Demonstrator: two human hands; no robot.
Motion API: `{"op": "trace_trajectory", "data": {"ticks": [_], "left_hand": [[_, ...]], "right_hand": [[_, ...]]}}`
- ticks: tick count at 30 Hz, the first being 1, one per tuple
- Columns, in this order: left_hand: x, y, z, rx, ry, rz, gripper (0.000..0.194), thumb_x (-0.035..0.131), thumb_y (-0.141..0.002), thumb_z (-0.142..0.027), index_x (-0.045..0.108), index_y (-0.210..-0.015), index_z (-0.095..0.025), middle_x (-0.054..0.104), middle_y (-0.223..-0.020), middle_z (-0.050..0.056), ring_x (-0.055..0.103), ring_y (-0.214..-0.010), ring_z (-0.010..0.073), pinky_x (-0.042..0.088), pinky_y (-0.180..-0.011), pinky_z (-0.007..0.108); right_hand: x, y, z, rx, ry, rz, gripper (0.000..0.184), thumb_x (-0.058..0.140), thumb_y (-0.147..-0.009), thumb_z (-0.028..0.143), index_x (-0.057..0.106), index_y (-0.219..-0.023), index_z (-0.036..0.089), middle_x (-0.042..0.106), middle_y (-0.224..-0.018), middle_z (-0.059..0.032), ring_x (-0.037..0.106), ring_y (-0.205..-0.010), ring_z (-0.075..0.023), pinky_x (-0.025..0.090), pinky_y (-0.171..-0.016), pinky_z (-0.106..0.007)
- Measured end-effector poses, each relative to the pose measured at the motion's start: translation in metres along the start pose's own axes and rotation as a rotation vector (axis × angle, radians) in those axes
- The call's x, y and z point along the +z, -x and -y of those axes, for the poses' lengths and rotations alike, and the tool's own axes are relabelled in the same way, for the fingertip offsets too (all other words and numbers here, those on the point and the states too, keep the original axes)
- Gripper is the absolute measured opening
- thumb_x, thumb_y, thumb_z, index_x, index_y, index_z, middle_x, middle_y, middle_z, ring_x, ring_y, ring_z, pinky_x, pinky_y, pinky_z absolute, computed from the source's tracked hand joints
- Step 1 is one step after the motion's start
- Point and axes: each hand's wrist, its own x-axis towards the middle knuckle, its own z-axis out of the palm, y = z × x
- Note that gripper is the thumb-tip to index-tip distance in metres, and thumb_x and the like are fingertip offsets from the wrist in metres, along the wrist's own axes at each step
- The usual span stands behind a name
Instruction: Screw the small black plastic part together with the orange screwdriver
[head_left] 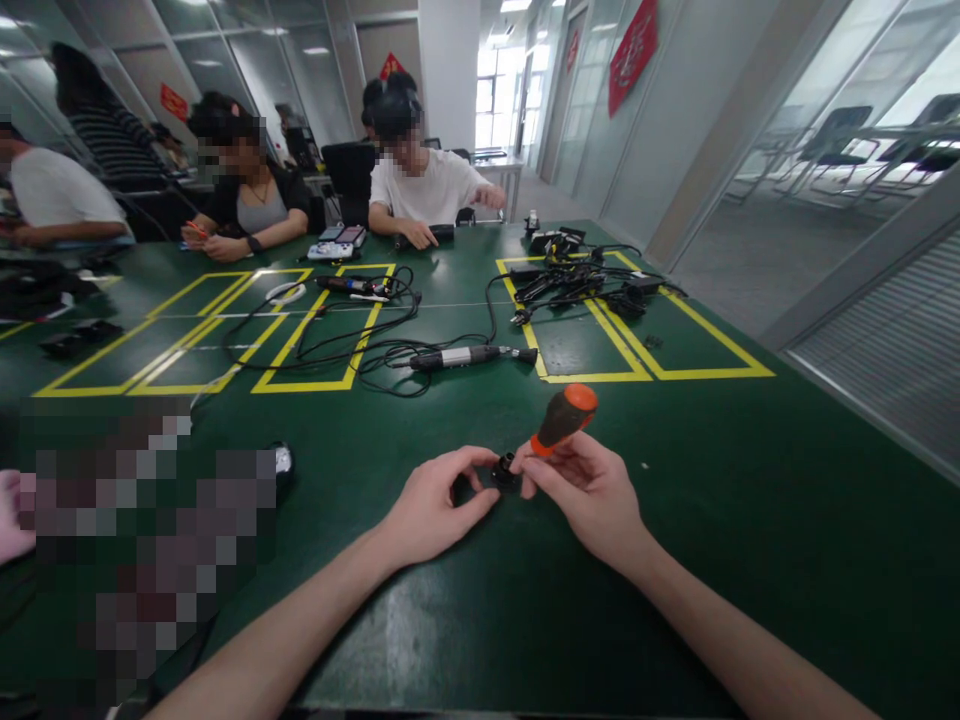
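My left hand (439,508) rests on the green table with thumb and fingers closed around a small round black part (507,478). This part sits low at the tabletop and has a short raised collar in its middle. Held in my right hand (596,492) is a screwdriver (565,420) with a black and orange handle. Its handle leans up and to the right, above my fingers. The right fingertips are right beside the black part. The screwdriver's tip is hidden by my fingers, so I cannot tell whether it touches the part.
A grey and black corded handheld tool (461,356) lies ahead among loose black cables. Adapters and cords form a heap (562,280) at the back right. Yellow tape (712,372) marks the green table (750,500). People sit across it; another person's hand (15,515) is at far left.
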Motion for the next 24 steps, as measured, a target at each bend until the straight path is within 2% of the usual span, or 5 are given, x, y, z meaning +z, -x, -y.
{"op": "trace_trajectory", "data": {"ticks": [5,9,13,18,24], "left_hand": [[0.0,0.0006,0.0014,0.004,0.003,-0.008,0.033,0.065,-0.091,-0.032,0.067,-0.123,-0.022,0.072,-0.089,0.0,0.063,-0.073,0.0143,0.045,-0.064,0.025],[0.0001,0.0008,0.0021,-0.005,0.007,0.011,0.036,0.064,-0.092,-0.032,0.067,-0.126,-0.021,0.072,-0.091,0.001,0.063,-0.074,0.0144,0.045,-0.064,0.025],[-0.0002,0.0008,0.0016,-0.01,0.005,0.01,0.035,0.065,-0.091,-0.031,0.067,-0.125,-0.021,0.073,-0.091,0.001,0.063,-0.073,0.0143,0.046,-0.065,0.025],[-0.0004,0.0011,0.0013,-0.006,0.01,0.006,0.034,0.064,-0.091,-0.031,0.067,-0.123,-0.021,0.072,-0.09,0.001,0.063,-0.074,0.0147,0.045,-0.065,0.025],[0.0002,0.0009,0.0025,-0.003,0.002,0.006,0.036,0.064,-0.091,-0.033,0.067,-0.125,-0.021,0.072,-0.09,0.001,0.063,-0.073,0.0148,0.045,-0.064,0.025]], "right_hand": [[0.0004,-0.0035,0.007,-0.077,0.045,0.012,0.025,0.074,-0.092,0.042,0.072,-0.081,0.02,0.07,-0.082,-0.0036,0.067,-0.057,-0.0133,0.061,-0.055,-0.027],[0.0011,-0.0035,0.0069,-0.051,0.029,0.026,0.03,0.068,-0.096,0.046,0.074,-0.086,0.018,0.07,-0.075,-0.0034,0.068,-0.055,-0.0142,0.06,-0.054,-0.027],[0.0008,-0.0007,0.0015,-0.025,-0.006,-0.009,0.031,0.073,-0.092,0.049,0.071,-0.094,0.019,0.075,-0.078,-0.0047,0.07,-0.057,-0.0155,0.063,-0.058,-0.03],[0.0,-0.0003,0.0042,0.008,0.048,-0.047,0.028,0.081,-0.085,0.044,0.069,-0.087,0.019,0.076,-0.076,-0.0049,0.07,-0.056,-0.0156,0.064,-0.058,-0.029],[0.0006,-0.0037,0.01,-0.077,0.059,-0.013,0.026,0.073,-0.092,0.042,0.074,-0.08,0.02,0.07,-0.081,-0.0037,0.065,-0.055,-0.0126,0.059,-0.052,-0.027]]}}
